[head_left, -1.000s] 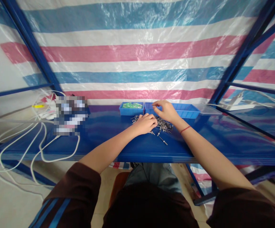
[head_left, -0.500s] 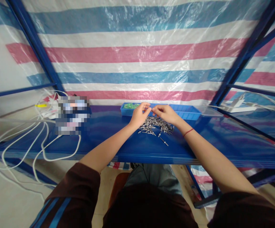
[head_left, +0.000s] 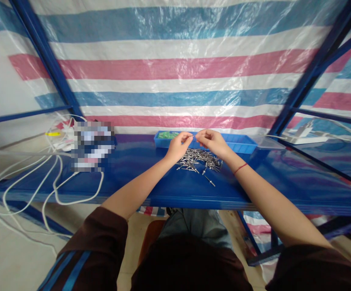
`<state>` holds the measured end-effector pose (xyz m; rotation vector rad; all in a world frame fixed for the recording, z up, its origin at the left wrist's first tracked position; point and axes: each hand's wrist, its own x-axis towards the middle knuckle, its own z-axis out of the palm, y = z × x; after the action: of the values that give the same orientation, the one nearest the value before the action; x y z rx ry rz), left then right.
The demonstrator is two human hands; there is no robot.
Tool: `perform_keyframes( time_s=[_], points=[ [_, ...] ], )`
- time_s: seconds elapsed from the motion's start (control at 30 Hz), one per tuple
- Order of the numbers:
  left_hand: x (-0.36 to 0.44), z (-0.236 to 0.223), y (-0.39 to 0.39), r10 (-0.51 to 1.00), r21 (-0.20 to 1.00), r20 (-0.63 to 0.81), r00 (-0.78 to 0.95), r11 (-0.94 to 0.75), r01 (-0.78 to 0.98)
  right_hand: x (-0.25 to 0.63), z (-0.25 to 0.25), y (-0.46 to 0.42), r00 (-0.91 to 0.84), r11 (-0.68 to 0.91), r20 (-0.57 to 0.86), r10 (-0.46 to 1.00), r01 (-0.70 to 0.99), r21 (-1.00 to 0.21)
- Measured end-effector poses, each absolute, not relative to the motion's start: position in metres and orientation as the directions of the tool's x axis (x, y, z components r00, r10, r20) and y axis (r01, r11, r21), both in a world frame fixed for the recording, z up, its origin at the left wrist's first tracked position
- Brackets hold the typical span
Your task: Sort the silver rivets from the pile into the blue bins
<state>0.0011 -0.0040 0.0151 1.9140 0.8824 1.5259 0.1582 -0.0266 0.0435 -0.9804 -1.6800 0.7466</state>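
Observation:
Above the blue table, my left hand and my right hand meet almost fingertip to fingertip. Thumb and forefinger are pinched together on each. A thin, pale sliver shows between the two pinches, too small to name. Just below and nearer to me lies a heap of silver blind rivets, partly hidden by my hands. One loose rivet lies apart from it, toward the front edge. Behind my hands stands a blue divided plastic bin, with green pieces in its left part.
Coiled white cables run over the left end of the table, beside a pixelated patch. A white power strip sits at the right. Blue metal posts frame a striped plastic sheet behind.
My fingertips have shifted slightly, and the thin sliver between them shows more clearly. My right fingers have curled a little closer. The rivets and bin stay put.

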Motion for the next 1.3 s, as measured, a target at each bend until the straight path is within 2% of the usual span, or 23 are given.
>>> perform_keyframes(
  time_s=[0.2, 0.33, 0.43, 0.5, 0.57, 0.67, 0.77, 1.07, 1.3],
  points=[
    [0.001, 0.016, -0.003, 0.844, 0.846, 0.511, 0.161, -0.527, 0.081, 0.156, 0.043, -0.029, -0.171, 0.610, 0.586, 0.792, 0.269, -0.746],
    [0.001, 0.017, -0.006, 0.882, 0.891, 0.410, 0.235, -0.442, 0.106, 0.157, 0.044, -0.034, -0.209, 0.671, 0.654, 0.727, 0.419, -0.612],
    [0.001, 0.016, -0.007, 0.873, 0.866, 0.420, 0.246, -0.467, 0.178, 0.159, 0.045, -0.030, -0.157, 0.659, 0.698, 0.699, 0.521, -0.542],
    [0.001, 0.016, -0.007, 0.851, 0.806, 0.487, 0.199, -0.525, 0.272, 0.163, 0.044, -0.021, -0.085, 0.630, 0.728, 0.681, 0.575, -0.522],
    [0.000, 0.016, -0.010, 0.795, 0.697, 0.567, 0.216, -0.602, 0.389, 0.170, 0.040, -0.007, -0.030, 0.584, 0.744, 0.667, 0.641, -0.498],
    [-0.002, 0.015, -0.016, 0.659, 0.455, 0.609, 0.442, -0.747, 0.485, 0.183, 0.030, 0.012, -0.087, 0.517, 0.728, 0.680, 0.762, -0.391],
    [-0.001, 0.013, -0.022, 0.561, 0.278, 0.548, 0.620, -0.822, 0.497, 0.193, 0.022, 0.020, -0.163, 0.497, 0.714, 0.680, 0.819, -0.286],
    [0.004, 0.008, -0.032, 0.469, 0.101, 0.447, 0.761, -0.872, 0.478, 0.185, 0.028, 0.004, -0.180, 0.525, 0.702, 0.689, 0.791, -0.313],
    [0.014, 0.014, -0.045, 0.399, 0.063, 0.399, 0.826, -0.910, 0.410, 0.180, 0.031, -0.003, -0.228, 0.543, 0.683, 0.694, 0.789, -0.288]
  ],
)
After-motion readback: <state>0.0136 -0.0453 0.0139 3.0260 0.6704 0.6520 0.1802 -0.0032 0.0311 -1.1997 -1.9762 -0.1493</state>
